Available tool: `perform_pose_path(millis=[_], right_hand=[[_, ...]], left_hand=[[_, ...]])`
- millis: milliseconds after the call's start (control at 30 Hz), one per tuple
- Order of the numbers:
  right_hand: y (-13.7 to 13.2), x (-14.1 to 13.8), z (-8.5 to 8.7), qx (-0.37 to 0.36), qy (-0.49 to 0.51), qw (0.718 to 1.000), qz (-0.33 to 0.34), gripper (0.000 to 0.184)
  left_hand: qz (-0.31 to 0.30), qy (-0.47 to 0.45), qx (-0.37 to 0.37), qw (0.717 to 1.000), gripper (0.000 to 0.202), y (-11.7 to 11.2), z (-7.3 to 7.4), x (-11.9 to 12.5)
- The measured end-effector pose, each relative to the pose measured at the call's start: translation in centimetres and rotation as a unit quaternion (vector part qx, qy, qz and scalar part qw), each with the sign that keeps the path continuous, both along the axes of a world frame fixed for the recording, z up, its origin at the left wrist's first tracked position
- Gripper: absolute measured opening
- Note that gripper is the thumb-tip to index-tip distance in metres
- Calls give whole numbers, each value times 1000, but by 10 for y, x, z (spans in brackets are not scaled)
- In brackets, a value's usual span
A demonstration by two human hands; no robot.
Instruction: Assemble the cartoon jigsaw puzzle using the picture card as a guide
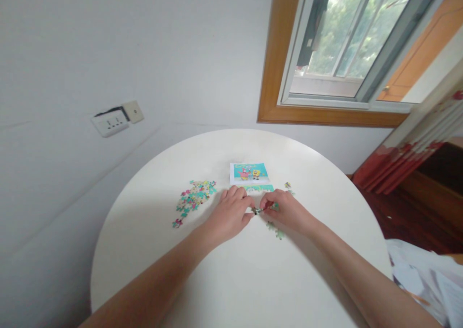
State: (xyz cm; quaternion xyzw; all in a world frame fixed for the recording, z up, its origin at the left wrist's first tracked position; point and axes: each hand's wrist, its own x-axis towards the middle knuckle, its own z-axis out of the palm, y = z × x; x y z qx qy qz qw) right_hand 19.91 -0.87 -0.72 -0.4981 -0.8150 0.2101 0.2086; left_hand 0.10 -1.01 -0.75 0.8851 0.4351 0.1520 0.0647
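Between my two hands, just above the table, are small joined puzzle pieces [257, 211]. My left hand [233, 212] pinches their left side with thumb and forefinger. From the other side, my right hand [284, 210] grips the same pieces with its fingertips, which partly hide them. A few loose puzzle pieces [278, 232] lie below and around my right hand. Behind the hands stands a picture card [249, 172] with cartoon figures on a turquoise ground. A green strip of puzzle [258, 188] lies in front of it, partly covered by my hands.
A pile of loose colourful puzzle pieces [195, 197] is spread left of my left hand. All of this rests on a round white table [144, 251] against the wall. A wall socket [111, 122] is at the left, a window [336, 43] at the upper right. Papers [423, 275] lie beyond the right edge.
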Motion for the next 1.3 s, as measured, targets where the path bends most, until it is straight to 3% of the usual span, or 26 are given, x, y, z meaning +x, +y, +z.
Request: perform_pose_path(millis=[233,400,500,633,733,1300], right_hand=[[2,0,4,-25,86,996,10,14],[2,-3,2,-55,130,990,19,18],[2,0,0,-20,91,996,9,21],[1,1,-4,44,-61,997,3,19],[-1,-2,-6,58,-112,992,11,21],[0,-4,-6,63,-106,992,7,14]], left_hand=[[-21,-57,-7,998,20,4,12,-7],[-22,-63,-17,998,19,5,12,-9],[-1,-67,-13,998,18,8,9,-12],[32,-47,-2,998,19,9,3,-13],[49,-25,8,998,20,7,-1,-9],[49,41,34,997,20,4,-7,-2]])
